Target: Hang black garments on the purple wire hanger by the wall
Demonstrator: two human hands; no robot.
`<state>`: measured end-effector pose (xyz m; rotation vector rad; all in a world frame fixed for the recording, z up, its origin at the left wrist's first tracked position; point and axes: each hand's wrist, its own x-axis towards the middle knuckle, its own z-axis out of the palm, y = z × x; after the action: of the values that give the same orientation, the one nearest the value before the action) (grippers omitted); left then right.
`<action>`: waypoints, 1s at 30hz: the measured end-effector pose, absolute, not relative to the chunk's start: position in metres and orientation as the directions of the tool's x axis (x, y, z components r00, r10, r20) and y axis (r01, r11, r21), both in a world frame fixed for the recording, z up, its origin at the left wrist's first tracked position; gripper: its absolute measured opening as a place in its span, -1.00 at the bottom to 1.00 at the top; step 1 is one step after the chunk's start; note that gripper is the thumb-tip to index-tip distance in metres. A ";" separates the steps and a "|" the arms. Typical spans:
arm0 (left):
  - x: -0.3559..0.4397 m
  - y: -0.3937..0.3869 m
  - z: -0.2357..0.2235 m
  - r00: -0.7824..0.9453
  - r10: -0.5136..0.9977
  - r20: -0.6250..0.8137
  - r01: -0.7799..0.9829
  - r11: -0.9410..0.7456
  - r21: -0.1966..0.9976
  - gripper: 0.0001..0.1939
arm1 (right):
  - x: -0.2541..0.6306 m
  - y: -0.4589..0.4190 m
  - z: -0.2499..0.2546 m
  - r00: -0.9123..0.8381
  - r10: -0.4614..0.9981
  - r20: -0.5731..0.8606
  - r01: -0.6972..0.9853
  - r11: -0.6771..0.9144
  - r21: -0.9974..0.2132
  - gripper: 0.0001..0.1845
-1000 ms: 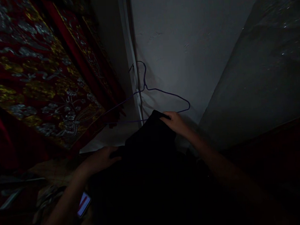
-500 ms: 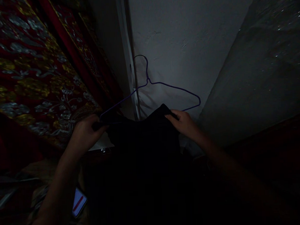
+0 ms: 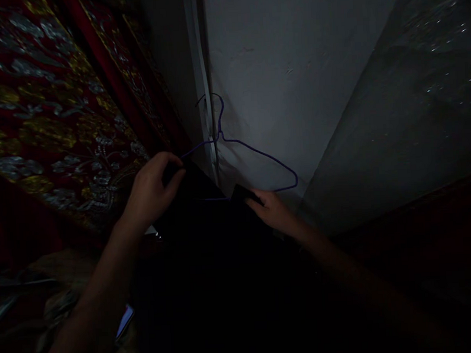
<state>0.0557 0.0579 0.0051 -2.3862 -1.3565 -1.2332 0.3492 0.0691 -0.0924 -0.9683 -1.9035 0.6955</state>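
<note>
Your left hand has its thumb and fingers closed on the upper edge of a black garment, right where the left end of the purple wire hanger disappears from sight. Your right hand pinches another part of the garment's edge, between thumb and fingers, just below the hanger's right arm. The hanger's hook, up and to the right of your left hand, is caught at a narrow pale strip running down beside the wall. As for how far things are along, the left side looks further on: beside your left hand the dark cloth reaches up to the hanger's sloping arm and seems to cover its end, though the gloom hides exactly how it sits. On the right the work looks undone: the sloping arm and its rounded end show bare above and beyond your right hand, and the cloth you pinch there sits inside that end, across part of the lower bar. The rest of the garment spreads below both hands, too dark to show its folds. Outward from your left hand hangs a red embroidered cloth; a phone lies below that hand, near your forearm. Shiny plastic sheeting is well to the right of your right hand.
</note>
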 end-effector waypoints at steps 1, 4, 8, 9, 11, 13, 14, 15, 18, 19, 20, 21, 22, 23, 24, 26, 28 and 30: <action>0.059 0.065 0.005 0.250 0.657 0.711 0.768 -0.582 0.268 -0.75 | 0.350 0.064 -0.092 -0.337 0.830 0.444 0.356 0.549 -0.757 -0.71; 0.058 0.083 0.000 0.254 0.675 0.693 0.757 -0.585 0.292 -0.68 | 0.367 0.053 -0.088 -0.227 0.823 0.520 0.423 0.564 -0.709 -0.68; 0.050 0.093 -0.007 0.286 0.688 0.667 0.743 -0.598 0.299 -0.68 | 0.403 0.048 -0.075 0.176 0.720 0.672 0.559 0.489 -0.670 -0.37; 0.049 0.092 -0.007 0.302 0.686 0.662 0.745 -0.604 0.285 -0.69 | 0.411 0.048 -0.071 0.211 0.705 0.677 0.582 0.466 -0.666 -0.35; 0.047 0.091 -0.004 0.327 0.682 0.654 0.753 -0.607 0.256 -0.70 | 0.421 0.046 -0.065 0.192 0.705 0.682 0.610 0.459 -0.646 -0.41; 0.045 0.091 -0.001 0.321 0.674 0.666 0.766 -0.598 0.236 -0.71 | 0.425 0.043 -0.058 0.159 0.687 0.709 0.612 0.495 -0.617 -0.46; 0.044 0.091 0.001 0.308 0.669 0.677 0.773 -0.591 0.232 -0.72 | 0.426 0.041 -0.056 0.152 0.678 0.719 0.605 0.512 -0.610 -0.42; 0.042 0.092 0.002 0.297 0.662 0.688 0.778 -0.586 0.229 -0.72 | 0.426 0.039 -0.054 0.144 0.676 0.722 0.597 0.523 -0.608 -0.33; 0.035 0.095 0.004 0.286 0.654 0.700 0.783 -0.581 0.223 -0.73 | 0.429 0.034 -0.052 0.033 0.755 0.654 0.591 0.513 -0.622 -0.15; 0.033 0.096 0.004 0.288 0.653 0.701 0.781 -0.584 0.222 -0.73 | 0.431 0.033 -0.052 -0.032 0.792 0.610 0.603 0.502 -0.620 -0.17; 0.031 0.097 0.004 0.291 0.651 0.701 0.778 -0.588 0.223 -0.73 | 0.434 0.032 -0.052 -0.098 0.817 0.568 0.617 0.498 -0.609 -0.21; 0.029 0.098 0.004 0.293 0.651 0.701 0.774 -0.591 0.226 -0.73 | 0.437 0.030 -0.051 -0.155 0.831 0.534 0.630 0.500 -0.595 -0.25; 0.026 0.098 0.005 0.289 0.653 0.700 0.771 -0.593 0.235 -0.73 | 0.440 0.029 -0.049 -0.205 0.837 0.507 0.636 0.507 -0.581 -0.28; 0.023 0.099 0.006 0.275 0.661 0.698 0.767 -0.589 0.255 -0.73 | 0.444 0.027 -0.046 -0.249 0.839 0.484 0.635 0.519 -0.573 -0.31; 0.020 0.099 0.007 0.249 0.676 0.693 0.762 -0.579 0.290 -0.73 | 0.448 0.024 -0.041 -0.291 0.839 0.460 0.624 0.530 -0.573 -0.38; 0.014 0.100 0.012 0.159 0.718 0.678 0.746 -0.537 0.394 -0.72 | 0.457 0.023 -0.027 -0.371 0.852 0.370 0.590 0.524 -0.615 -0.64; 0.010 0.102 0.019 0.059 0.758 0.650 0.716 -0.486 0.501 -0.68 | 0.461 0.027 -0.012 -0.425 0.868 0.256 0.534 0.469 -0.703 -0.76; 0.012 0.105 0.025 0.026 0.793 0.608 0.691 -0.454 0.563 -0.69 | 0.455 0.041 0.000 -0.413 0.881 0.229 0.449 0.416 -0.790 -0.67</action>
<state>0.0120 0.1048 0.0253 -2.3259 -1.6920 -1.5177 0.4546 0.0406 -0.0001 -1.1239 -2.0251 0.8565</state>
